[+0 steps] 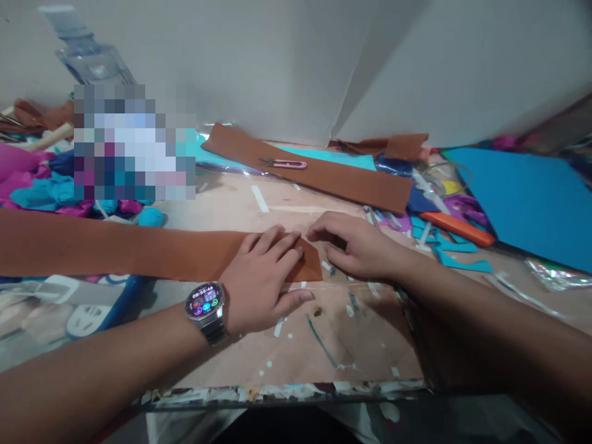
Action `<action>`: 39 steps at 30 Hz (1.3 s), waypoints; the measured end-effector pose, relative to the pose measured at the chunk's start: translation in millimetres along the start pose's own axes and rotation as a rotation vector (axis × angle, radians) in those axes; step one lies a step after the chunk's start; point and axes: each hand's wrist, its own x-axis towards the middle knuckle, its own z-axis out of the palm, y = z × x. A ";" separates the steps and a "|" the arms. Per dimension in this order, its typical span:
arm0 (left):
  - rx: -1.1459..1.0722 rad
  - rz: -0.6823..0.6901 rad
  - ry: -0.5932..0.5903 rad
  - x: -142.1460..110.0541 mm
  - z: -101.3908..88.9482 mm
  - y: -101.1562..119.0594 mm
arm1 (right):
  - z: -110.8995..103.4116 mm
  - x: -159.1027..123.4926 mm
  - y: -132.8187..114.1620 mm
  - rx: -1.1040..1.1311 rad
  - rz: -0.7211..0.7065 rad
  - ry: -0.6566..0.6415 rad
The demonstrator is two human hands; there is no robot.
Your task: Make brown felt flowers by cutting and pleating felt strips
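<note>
A long brown strip of foam or felt-like sheet [139,250] lies across the table from the left, its end cut at a slant. My left hand [263,280], with a smartwatch [203,302] on its wrist, rests flat on the strip close to that end, fingers spread and thumb out to the side. Just past the strip's end is my right hand [356,243], its fingers bent and the fingertips near the strip's corner. A gap shows between its thumb and fingers, and nothing is visible in it.
Pink thread snips [289,164] lie on a second brown piece [342,182] behind the hands. An orange cutter [457,228] and a blue sheet [527,197] are at right. A clear bottle [99,61] and blue and magenta bundles [50,191] stand left. Scraps dot the tabletop [222,364].
</note>
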 end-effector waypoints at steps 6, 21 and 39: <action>0.037 -0.006 -0.012 -0.2 0.6 -0.7 | 1.0 0.4 1.6 0.027 -0.038 -0.008; 0.008 -0.026 -0.001 -0.8 0.1 -0.8 | 0.7 1.3 3.7 0.020 -0.082 0.001; 0.029 -0.041 -0.004 -0.5 -0.6 -0.4 | 2.3 0.2 0.5 0.108 -0.074 -0.015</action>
